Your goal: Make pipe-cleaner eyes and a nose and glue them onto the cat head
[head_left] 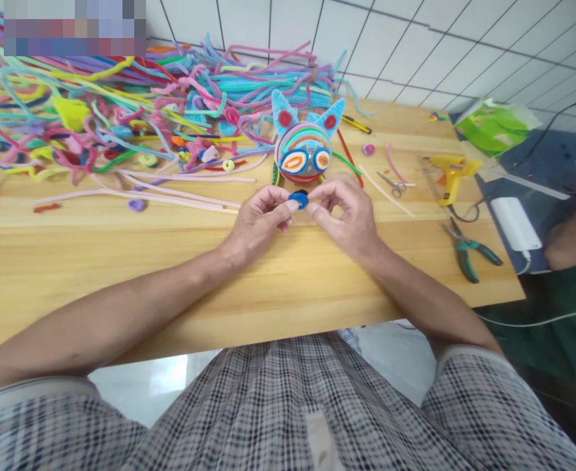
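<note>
Between my fingertips sits a small blue pipe-cleaner coil (298, 200), with something dark along its upper edge. My left hand (263, 212) pinches it from the left side. From the right, my right hand (344, 212) pinches its other edge between thumb and forefinger. Just behind both hands stands a round animal figure (304, 152) made of coiled pipe cleaners, with blue ears, red ear centres and orange-and-white eyes. Its lower part is partly hidden by my hands.
A large heap of colourful pipe cleaners (170, 111) covers the table's back left. To the right lie small scissors (396, 188), a yellow glue gun (450, 175), pliers (467, 252) and a yellow cutter (357, 124). Beyond the table edge are a white power block (516, 224) and another person's arm (575, 235).
</note>
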A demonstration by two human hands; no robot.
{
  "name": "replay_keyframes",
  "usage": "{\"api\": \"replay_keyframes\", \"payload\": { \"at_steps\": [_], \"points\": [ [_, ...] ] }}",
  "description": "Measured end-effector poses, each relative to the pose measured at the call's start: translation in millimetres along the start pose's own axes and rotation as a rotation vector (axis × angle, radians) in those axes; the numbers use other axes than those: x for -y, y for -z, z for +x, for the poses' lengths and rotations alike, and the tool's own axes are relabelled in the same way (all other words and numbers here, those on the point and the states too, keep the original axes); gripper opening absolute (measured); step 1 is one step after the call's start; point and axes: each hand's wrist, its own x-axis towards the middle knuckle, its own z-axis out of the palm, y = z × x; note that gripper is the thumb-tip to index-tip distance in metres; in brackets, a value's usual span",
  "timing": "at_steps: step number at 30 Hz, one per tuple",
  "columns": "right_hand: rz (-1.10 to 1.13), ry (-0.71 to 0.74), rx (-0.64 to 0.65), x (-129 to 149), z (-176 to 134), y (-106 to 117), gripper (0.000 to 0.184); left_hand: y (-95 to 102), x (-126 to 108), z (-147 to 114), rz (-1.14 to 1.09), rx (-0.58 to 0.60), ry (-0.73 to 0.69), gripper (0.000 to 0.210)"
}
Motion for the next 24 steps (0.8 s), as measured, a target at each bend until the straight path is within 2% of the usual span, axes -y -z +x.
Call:
{"api": "replay_keyframes", "payload": {
  "at_steps": [8,16,24],
  "points": [
    [0.177,-0.193,0.08,3,1,-4,0.016,-1.7,-2,-1,0.043,0.016,-0.021,0.055],
    [0.224,-0.277,0.083,0,-3,-10,0.018,-2.2,3,-4,0.145,-0.046,-0.124,0.054],
    [0.094,-0.116,-0.057,7,-8,-14,0.009,-3.3,3,-6,0.12,-0.012,-0.088,0.055]
  ]
}}
